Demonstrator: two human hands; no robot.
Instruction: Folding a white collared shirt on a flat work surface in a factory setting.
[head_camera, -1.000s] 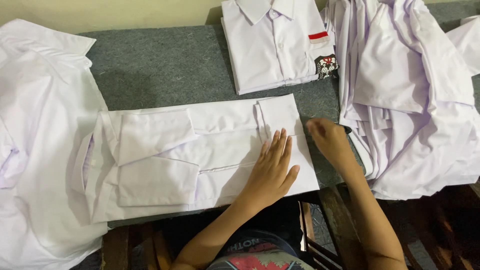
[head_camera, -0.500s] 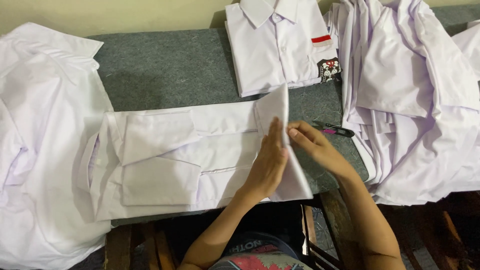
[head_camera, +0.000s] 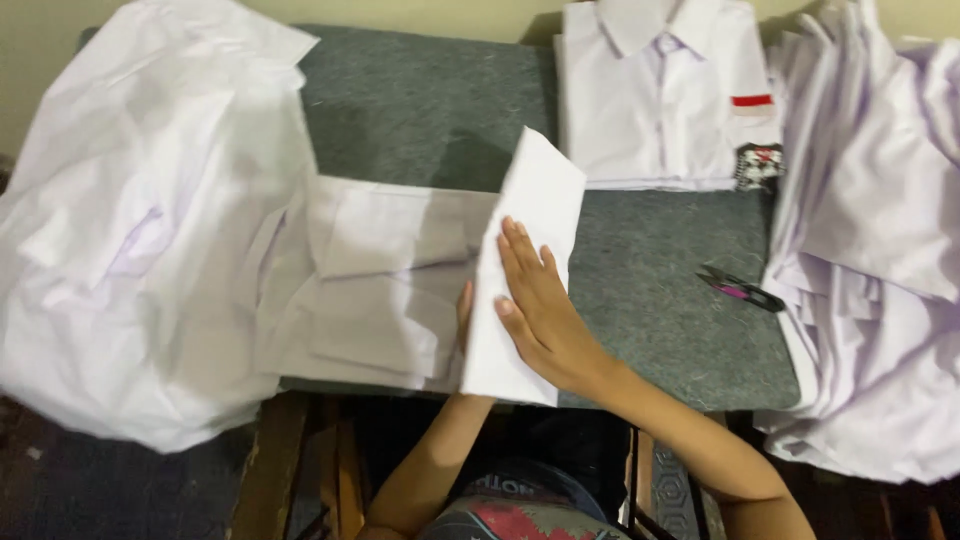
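Right hand (head_camera: 540, 315) now presses the raised shirt flap (head_camera: 530, 270) flat-palmed; left grip (head_camera: 465, 315) seemingly hidden beneath.

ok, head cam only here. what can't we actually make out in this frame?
- Left hand: mostly hidden behind the raised flap of the white shirt; only finger edges show.
- Right hand: flat on the flap, covering the cloth under it.
- Small snips on the grey mat: too small to tell the blades.
- Shirt pile: cut off by the right edge.
- Badge on the folded shirt: too small to read.

Red-white label (head_camera: 752, 101), perhaps black badge (head_camera: 760, 165)
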